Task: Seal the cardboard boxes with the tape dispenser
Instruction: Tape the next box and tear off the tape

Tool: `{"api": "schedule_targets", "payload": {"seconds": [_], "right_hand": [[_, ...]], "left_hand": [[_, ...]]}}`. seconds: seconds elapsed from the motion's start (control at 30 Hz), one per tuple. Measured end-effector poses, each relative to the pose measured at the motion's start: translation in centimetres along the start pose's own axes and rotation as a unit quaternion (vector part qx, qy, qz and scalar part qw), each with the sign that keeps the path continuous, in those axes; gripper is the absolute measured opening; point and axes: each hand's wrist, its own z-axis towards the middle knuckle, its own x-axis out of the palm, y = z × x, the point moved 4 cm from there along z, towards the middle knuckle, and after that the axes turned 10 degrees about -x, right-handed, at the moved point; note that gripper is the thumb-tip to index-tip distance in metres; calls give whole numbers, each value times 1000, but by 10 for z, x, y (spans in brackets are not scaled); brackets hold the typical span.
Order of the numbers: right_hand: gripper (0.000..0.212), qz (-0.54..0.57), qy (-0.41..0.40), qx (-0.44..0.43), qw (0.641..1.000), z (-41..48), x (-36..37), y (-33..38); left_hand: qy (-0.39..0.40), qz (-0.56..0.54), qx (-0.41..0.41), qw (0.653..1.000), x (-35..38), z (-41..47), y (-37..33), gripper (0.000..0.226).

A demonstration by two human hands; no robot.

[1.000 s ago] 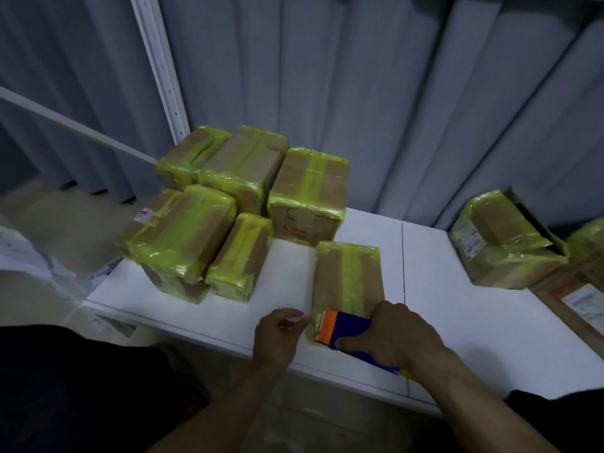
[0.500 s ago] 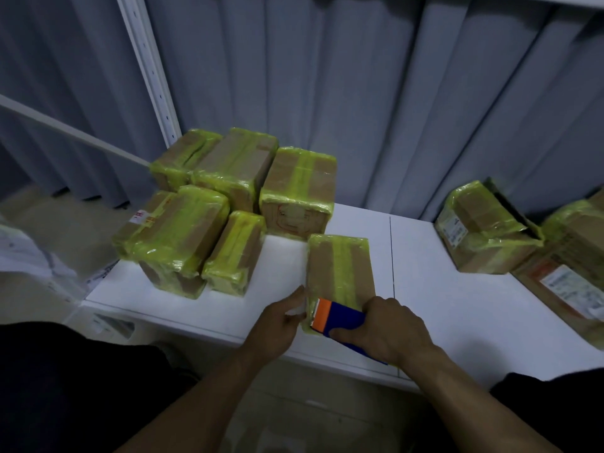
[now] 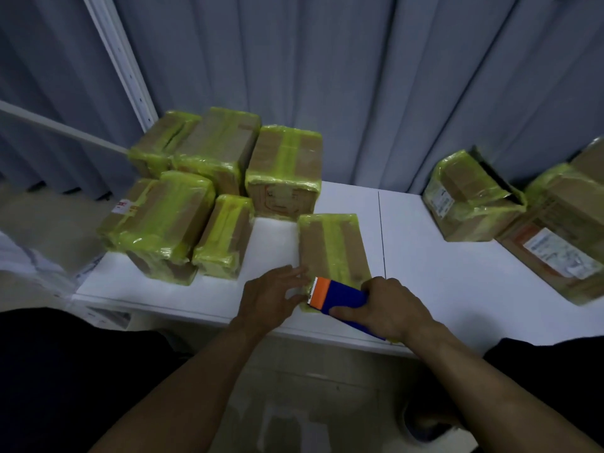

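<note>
At near edge of table (image 3: 457, 289) | right hand (image 3: 385, 308) grips tape dispenser (image 3: 340, 295) atop box (image 3: 330, 246) | left hand (image 3: 268, 299) straight-fingered, touching box side

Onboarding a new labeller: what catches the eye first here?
The blue-and-orange tape dispenser, gripped by the right hand on the near end of a flat box at the front edge of the white table. The left hand touches that box's left side. A pile of yellow-taped boxes fills the table's far left.

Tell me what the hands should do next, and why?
Probably the right hand should draw the tape dispenser left across the near end of the box while the left hand steadies it: the dispenser's toothed orange edge points that way.
</note>
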Motion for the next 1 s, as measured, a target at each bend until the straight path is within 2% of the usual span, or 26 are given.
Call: {"api": "schedule_targets", "payload": {"seconds": [0.17, 0.6, 0.8, 0.93, 1.0], "right_hand": [[62, 17, 1, -12, 1000, -9, -8, -2], [65, -52, 1, 26, 998, -13, -38, -31], [72, -81, 11, 31, 996, 4, -31, -31], [79, -80, 23, 31, 996, 11, -30, -34], [80, -79, 29, 30, 996, 14, -28, -35]], "left_hand": [[20, 15, 10, 1000, 10, 2, 4, 45], [-19, 41, 23, 999, 5, -5, -13, 49], [-51, 43, 58, 996, 5, -7, -20, 64], [-3, 89, 75, 993, 11, -9, -28, 69], [5, 89, 72, 993, 8, -10, -29, 57]]}}
